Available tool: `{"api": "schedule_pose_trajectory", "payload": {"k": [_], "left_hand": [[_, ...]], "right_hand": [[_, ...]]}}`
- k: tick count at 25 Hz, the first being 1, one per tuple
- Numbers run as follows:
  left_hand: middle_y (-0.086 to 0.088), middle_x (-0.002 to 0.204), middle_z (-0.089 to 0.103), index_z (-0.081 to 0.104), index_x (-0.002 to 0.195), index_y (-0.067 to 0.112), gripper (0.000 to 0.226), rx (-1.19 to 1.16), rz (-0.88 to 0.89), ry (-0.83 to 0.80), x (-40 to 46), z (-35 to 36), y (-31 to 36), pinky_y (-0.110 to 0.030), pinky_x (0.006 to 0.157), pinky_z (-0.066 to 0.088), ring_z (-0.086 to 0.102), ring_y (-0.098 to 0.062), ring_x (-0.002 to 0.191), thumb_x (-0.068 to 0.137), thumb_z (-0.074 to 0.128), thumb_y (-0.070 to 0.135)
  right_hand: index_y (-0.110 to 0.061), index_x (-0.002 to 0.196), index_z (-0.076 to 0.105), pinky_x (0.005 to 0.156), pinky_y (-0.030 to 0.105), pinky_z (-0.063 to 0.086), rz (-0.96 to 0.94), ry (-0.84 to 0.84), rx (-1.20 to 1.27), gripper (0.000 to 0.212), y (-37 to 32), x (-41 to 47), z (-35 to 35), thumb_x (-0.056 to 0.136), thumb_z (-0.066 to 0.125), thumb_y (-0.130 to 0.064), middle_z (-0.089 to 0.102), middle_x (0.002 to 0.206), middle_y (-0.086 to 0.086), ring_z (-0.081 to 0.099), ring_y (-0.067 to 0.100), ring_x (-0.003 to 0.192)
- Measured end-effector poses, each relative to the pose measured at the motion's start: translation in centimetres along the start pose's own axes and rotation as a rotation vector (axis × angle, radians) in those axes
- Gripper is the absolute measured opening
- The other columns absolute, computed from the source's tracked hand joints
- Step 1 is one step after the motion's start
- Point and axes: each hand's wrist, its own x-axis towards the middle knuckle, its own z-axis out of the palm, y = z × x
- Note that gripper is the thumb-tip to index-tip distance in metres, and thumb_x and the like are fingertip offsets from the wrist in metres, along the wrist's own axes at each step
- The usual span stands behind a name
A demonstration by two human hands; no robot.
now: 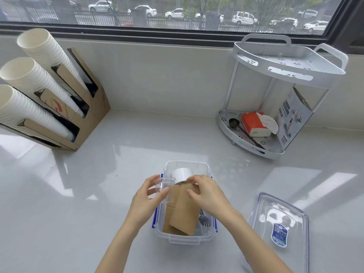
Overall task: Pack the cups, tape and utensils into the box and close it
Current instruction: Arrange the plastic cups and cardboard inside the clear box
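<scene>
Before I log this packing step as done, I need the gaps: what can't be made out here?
Head view only:
- Tape roll: its near side sits behind the right hand.
- Utensils: mostly covered by the brown cups; count unclear.
- Clear cup in the left hand: transparent, outline hard to trace.
- Lid: label too small to read.

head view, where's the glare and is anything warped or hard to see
Head view: window light throws bright patches on the glossy counter and white glare on the clear lid; wide-angle bending curves the window frame and the cup stacks; the clear cup in the left hand is hard to make out.
</scene>
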Motion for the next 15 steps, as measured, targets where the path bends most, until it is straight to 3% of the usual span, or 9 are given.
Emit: {"api": "schedule_pose_trajectory", "payload": {"k": [4,9,15], "left_hand": [[0.0,0.126,0.053,0.046,0.126,0.023,0.044,-0.146,-0.082,0.097,0.0,-1.3,-0.4,-0.035,0.093,0.046,0.058,-0.02,0.102,0.084,0.06,0.025],[-0.001,0.126,0.052,0.044,0.127,0.021,0.044,-0.145,-0.101,0.118,-0.4,-1.7,-0.3,-0.029,0.083,0.044,0.055,-0.019,0.1,0.085,0.058,0.023],[-0.001,0.131,0.051,0.042,0.13,0.02,0.048,-0.13,-0.111,0.097,-0.8,-1.4,-0.3,-0.028,0.081,0.042,0.054,-0.019,0.105,0.085,0.057,0.025]], "right_hand": [[-0.018,0.125,0.053,0.099,0.033,0.04,-0.124,-0.047,-0.011,0.034,-1.7,0.4,0.7,0.092,0.045,-0.022,0.054,0.127,0.0,0.041,0.019,0.119],[-0.019,0.124,0.052,0.098,0.035,0.034,-0.261,-0.169,-0.233,0.038,-3.5,0.7,2.0,0.09,0.049,-0.034,0.056,0.129,0.0,0.039,0.021,0.119],[-0.018,0.117,0.058,0.097,0.036,0.03,-0.28,-0.146,-0.359,0.035,-2.4,0.8,1.5,0.087,0.05,-0.036,0.056,0.121,0.001,0.039,0.025,0.115]]}}
